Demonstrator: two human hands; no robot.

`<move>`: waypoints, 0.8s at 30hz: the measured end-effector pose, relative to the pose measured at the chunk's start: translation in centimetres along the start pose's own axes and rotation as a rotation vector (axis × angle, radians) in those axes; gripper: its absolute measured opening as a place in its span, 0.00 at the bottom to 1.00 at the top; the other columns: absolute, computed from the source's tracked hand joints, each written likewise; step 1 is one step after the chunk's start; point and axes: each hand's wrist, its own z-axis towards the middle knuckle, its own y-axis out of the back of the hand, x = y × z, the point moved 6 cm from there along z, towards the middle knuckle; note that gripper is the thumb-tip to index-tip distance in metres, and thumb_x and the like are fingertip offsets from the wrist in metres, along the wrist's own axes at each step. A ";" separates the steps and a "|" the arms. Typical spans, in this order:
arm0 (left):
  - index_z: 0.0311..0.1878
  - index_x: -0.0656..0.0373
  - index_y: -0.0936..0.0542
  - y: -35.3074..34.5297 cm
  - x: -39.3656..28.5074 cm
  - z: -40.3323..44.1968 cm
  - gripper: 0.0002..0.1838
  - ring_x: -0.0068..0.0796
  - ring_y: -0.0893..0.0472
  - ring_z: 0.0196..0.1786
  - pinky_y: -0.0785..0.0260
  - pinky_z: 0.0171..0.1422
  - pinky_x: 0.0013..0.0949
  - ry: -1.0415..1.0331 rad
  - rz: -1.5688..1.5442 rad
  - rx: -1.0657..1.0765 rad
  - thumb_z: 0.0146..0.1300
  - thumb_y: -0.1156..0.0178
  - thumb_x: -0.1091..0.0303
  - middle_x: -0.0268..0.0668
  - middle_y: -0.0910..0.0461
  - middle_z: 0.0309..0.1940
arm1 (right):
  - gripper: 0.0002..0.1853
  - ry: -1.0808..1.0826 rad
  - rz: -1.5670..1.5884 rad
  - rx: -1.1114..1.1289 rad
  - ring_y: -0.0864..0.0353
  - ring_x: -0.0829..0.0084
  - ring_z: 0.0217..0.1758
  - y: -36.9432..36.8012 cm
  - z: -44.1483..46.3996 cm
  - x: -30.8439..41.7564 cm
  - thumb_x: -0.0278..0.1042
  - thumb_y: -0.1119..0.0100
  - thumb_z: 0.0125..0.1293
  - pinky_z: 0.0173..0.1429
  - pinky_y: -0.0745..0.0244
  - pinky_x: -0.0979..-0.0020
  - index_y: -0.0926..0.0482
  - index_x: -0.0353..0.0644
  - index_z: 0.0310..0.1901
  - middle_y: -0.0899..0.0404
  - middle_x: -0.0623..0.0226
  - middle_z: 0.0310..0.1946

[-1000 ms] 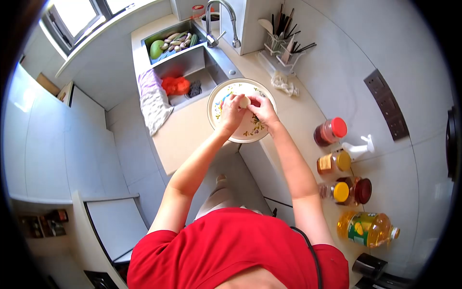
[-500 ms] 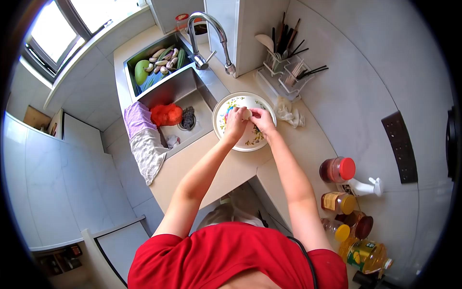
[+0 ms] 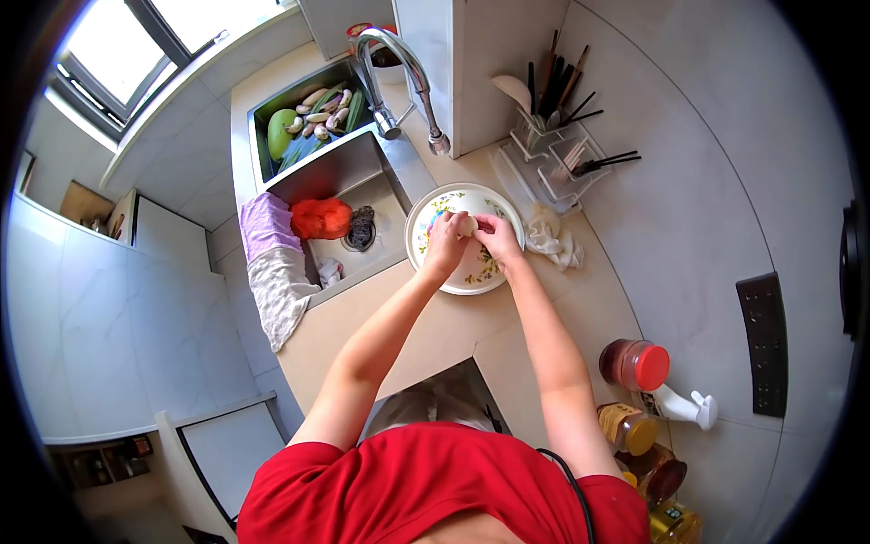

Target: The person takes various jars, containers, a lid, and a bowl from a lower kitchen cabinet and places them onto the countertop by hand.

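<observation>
A small round whitish piece (image 3: 468, 226) is held between my two hands, above a white plate (image 3: 473, 279) with a floral pattern. My left hand (image 3: 445, 240) grips the piece from the left, its fingers curled. From the right, my right hand (image 3: 497, 238) pinches the same piece with thumb and fingers. The plate rests on the beige counter beside the sink. Something blue shows partly behind my left fingers, too hidden to make out.
A double sink (image 3: 385, 240) with a tap (image 3: 385, 118) holds vegetables (image 3: 322, 113) and a red bag (image 3: 320, 218). A cloth (image 3: 272, 272) hangs over its edge. Right are a utensil rack (image 3: 553, 163), crumpled plastic (image 3: 555, 240), jars (image 3: 634, 365) and a spray bottle (image 3: 684, 406).
The view has shifted, so the sink shows more fully and the jars sit lower in view. Both hands stay together over the plate, still on the whitish piece.
</observation>
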 end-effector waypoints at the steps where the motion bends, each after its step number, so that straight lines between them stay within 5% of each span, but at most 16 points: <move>1: 0.47 0.60 0.25 -0.3 0.3 -0.1 0.24 0.43 0.25 0.40 0.31 0.46 0.38 0.025 -0.006 0.019 0.41 0.35 0.80 0.43 0.25 0.37 | 0.16 -0.008 0.005 0.010 0.21 0.73 0.45 0.0 0.1 -0.1 0.19 0.43 0.56 0.51 0.27 0.75 0.24 0.32 0.47 0.20 0.62 0.41; 12: 0.54 0.57 0.27 -0.4 0.9 -0.7 0.27 0.47 0.28 0.50 0.36 0.56 0.43 0.246 -0.070 0.045 0.46 0.36 0.77 0.44 0.26 0.45 | 0.15 0.030 0.062 0.071 0.24 0.77 0.45 0.1 0.8 -1.0 0.21 0.44 0.58 0.51 0.29 0.77 0.24 0.34 0.49 0.22 0.66 0.42; 16: 0.53 0.59 0.27 5.0 -0.9 -4.1 0.27 0.40 0.22 0.45 0.29 0.52 0.36 0.085 0.007 -0.254 0.46 0.35 0.77 0.44 0.25 0.44 | 0.15 -0.045 0.134 0.021 0.24 0.77 0.40 1.1 -0.6 -0.8 0.25 0.45 0.62 0.46 0.27 0.77 0.25 0.35 0.51 0.23 0.68 0.41; 18: 0.52 0.59 0.26 7.7 0.2 -8.8 0.22 0.33 0.20 0.40 0.26 0.48 0.31 0.394 -0.332 -0.155 0.51 0.36 0.76 0.43 0.23 0.43 | 0.15 0.018 0.133 -0.004 0.25 0.78 0.41 1.0 -1.9 -0.6 0.27 0.46 0.64 0.46 0.27 0.76 0.26 0.36 0.52 0.23 0.69 0.42; 20: 0.51 0.59 0.25 11.5 1.0 -15.1 0.18 0.26 0.20 0.38 0.26 0.43 0.30 0.459 -0.381 -0.236 0.56 0.38 0.72 0.41 0.21 0.40 | 0.14 -0.004 0.160 0.037 0.25 0.78 0.43 -0.6 -4.6 -0.3 0.29 0.49 0.66 0.48 0.29 0.76 0.28 0.36 0.53 0.23 0.68 0.43; 22: 0.49 0.61 0.24 21.0 0.2 -26.1 0.15 0.23 0.21 0.39 0.26 0.44 0.29 0.668 -0.316 -0.397 0.59 0.40 0.69 0.39 0.21 0.38 | 0.15 -0.070 0.169 0.225 0.25 0.78 0.46 -8.2 -8.3 -0.3 0.29 0.50 0.67 0.49 0.28 0.76 0.29 0.38 0.55 0.23 0.67 0.45; 24: 0.49 0.63 0.24 22.9 -1.1 -34.2 0.15 0.23 0.22 0.41 0.27 0.47 0.28 0.925 -0.644 -0.389 0.61 0.42 0.66 0.37 0.21 0.38 | 0.14 -0.067 0.161 0.258 0.26 0.77 0.46 -8.1 -13.2 -0.6 0.29 0.52 0.68 0.51 0.29 0.75 0.28 0.37 0.54 0.24 0.67 0.44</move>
